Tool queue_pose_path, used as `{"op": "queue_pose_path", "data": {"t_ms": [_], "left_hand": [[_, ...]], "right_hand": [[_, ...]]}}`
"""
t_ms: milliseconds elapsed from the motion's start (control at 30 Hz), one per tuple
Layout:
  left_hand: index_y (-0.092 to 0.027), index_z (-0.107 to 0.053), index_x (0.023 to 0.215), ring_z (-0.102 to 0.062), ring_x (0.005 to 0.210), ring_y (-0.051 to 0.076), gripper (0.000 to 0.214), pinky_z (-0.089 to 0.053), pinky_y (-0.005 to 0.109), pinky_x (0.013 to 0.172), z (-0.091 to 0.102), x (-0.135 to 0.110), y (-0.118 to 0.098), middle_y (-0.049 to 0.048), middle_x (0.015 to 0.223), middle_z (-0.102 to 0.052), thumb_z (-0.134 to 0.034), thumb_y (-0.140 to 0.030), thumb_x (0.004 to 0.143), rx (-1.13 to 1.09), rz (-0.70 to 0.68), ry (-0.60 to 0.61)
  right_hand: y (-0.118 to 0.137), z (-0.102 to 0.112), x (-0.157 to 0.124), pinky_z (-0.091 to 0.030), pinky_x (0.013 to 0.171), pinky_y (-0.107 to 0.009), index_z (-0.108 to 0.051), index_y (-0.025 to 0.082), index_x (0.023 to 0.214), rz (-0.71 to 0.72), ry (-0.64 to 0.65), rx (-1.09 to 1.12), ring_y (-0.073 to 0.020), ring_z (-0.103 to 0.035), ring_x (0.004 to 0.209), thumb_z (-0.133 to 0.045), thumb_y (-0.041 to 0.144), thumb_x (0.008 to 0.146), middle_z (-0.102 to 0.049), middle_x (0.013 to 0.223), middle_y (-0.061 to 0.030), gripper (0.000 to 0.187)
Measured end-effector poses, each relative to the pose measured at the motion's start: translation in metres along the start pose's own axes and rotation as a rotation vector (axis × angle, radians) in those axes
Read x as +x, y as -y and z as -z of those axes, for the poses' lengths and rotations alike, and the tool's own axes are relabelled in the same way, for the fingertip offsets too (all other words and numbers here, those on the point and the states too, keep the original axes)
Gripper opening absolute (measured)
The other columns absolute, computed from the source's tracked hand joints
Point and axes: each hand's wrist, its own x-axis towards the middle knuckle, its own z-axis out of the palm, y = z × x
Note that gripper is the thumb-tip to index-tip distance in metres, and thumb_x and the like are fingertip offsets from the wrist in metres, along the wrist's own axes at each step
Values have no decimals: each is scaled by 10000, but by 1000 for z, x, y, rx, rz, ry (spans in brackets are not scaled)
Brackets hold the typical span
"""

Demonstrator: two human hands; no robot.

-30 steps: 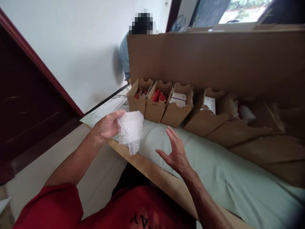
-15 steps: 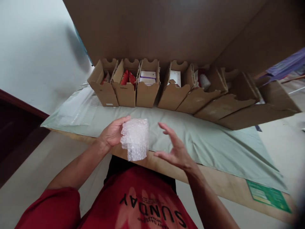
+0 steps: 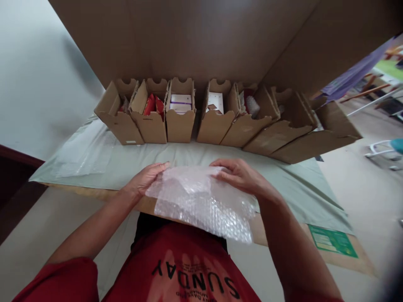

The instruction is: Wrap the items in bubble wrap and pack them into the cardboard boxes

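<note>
A sheet of clear bubble wrap (image 3: 208, 209) spreads between my two hands, over the front edge of the table. My left hand (image 3: 149, 179) grips its left end, thumb on top and the other fingers partly hidden behind the plastic. On the other side, my right hand (image 3: 236, 175) pinches the upper edge with its fingers closed. Part of the wrap is folded over itself near the middle, and its lower right part hangs down past the table edge.
Several cardboard bins (image 3: 181, 126) stand in a row at the back, some with red packets (image 3: 153, 105) or white boxes (image 3: 215, 102). Flat plastic sheets (image 3: 82, 151) lie on the left of the green cloth (image 3: 299, 197). A green card (image 3: 333, 241) is at the right edge.
The bubble wrap has gone from a small folded bundle in my left hand to a wider, opened sheet. My right hand, open and apart before, has closed on it.
</note>
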Motion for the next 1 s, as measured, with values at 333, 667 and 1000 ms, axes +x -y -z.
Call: {"op": "queue_pose_path", "data": {"t_ms": [333, 667, 1000], "left_hand": [[-194, -697, 828, -639, 706, 182, 300, -484, 284, 643, 52, -7, 23, 34, 783, -704, -775, -454, 701, 460, -181, -241], [-237, -715, 865, -608, 744, 217, 143, -426, 318, 735, 0, 28, 34, 52, 905, -723, -698, -248, 723, 911, -379, -234], [-237, -587, 567, -496, 599, 180, 178, -309, 285, 617, -15, 53, 35, -19, 571, -562, -664, -273, 723, 947, -279, -239]], "right_hand": [[-83, -18, -27, -555, 792, -391, -747, 197, 941, -250, -670, -184, -236, -707, 817, -577, 422, 888, -778, 916, -84, 287], [-113, -64, -62, -554, 771, -392, -721, 179, 1090, -381, -636, -217, -251, -700, 876, -590, 428, 832, -759, 1071, -123, 382], [-133, -76, -39, -492, 798, -378, -721, 217, 836, -414, -653, -289, -249, -657, 817, -536, 339, 846, -749, 857, -89, 222]]}}
